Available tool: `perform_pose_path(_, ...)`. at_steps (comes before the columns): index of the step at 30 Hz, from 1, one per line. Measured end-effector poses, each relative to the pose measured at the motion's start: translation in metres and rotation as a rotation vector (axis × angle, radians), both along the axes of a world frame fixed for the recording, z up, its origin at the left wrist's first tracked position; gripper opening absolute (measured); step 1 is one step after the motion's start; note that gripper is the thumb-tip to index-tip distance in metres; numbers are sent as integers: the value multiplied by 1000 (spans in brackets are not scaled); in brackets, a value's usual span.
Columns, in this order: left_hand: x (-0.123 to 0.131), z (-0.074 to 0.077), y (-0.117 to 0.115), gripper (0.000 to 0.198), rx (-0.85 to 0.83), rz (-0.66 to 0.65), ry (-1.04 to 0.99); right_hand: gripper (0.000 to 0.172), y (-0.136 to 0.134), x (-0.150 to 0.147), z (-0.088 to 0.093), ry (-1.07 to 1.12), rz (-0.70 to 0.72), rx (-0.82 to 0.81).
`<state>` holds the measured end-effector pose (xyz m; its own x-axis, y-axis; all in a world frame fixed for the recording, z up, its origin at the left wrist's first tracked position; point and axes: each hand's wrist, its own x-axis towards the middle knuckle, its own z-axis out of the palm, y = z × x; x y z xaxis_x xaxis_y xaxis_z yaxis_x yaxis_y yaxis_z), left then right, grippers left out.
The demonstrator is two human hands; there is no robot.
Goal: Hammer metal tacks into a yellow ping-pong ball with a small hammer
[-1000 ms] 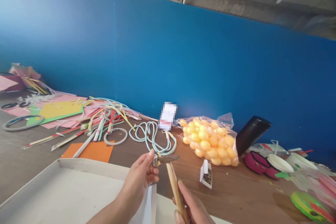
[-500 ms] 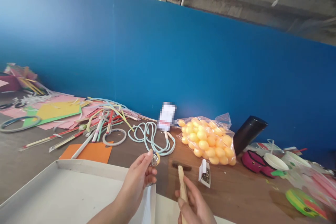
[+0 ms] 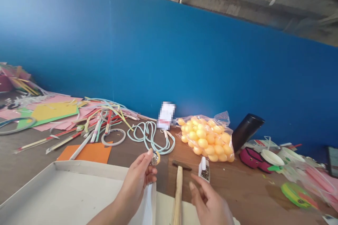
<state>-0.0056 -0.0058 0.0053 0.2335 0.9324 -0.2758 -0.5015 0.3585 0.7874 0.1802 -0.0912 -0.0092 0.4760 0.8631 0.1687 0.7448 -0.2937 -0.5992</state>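
Observation:
My left hand is raised over the corner of a white tray and pinches a small yellow ball with something metallic on it. A small hammer with a wooden handle lies on the brown table just right of that hand. My right hand hovers beside the hammer with its fingers spread, holding nothing. A little open white box of small metal pieces stands just beyond the right hand's fingertips.
A clear bag of yellow balls lies behind the box. A pale green cord, straws, rings and coloured paper spread to the left. A black cylinder, cups and bright pieces lie to the right. A blue wall backs the table.
My right hand lowered the hammer from beside the ball, laid it on the table and let go. The left hand kept hold of the ball.

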Motion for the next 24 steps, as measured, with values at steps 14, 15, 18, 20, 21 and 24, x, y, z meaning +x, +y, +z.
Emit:
perform_pose_path(14, 2, -6, 1, 34, 24, -30, 9, 29, 10, 66, 35, -211, -115, -202)
perform_pose_path(15, 2, -6, 1, 34, 28, -32, 10, 27, 14, 66, 36, -238, -94, -235)
perform_pose_path(18, 3, -5, 1, 34, 29, -21, 17, 24, 28, 62, 38, -316, -45, -296)
perform_pose_path(20, 3, -5, 2, 34, 16, -16, 25, 21, 39, 60, 36, -357, -6, -319)
perform_pose_path(21, 4, -6, 2, 35, 13, -18, 28, 20, 43, 59, 34, -370, 11, -327)
perform_pose_path(24, 4, -10, 3, 35, 28, -30, 22, 21, 52, 59, 26, -386, 33, -340)
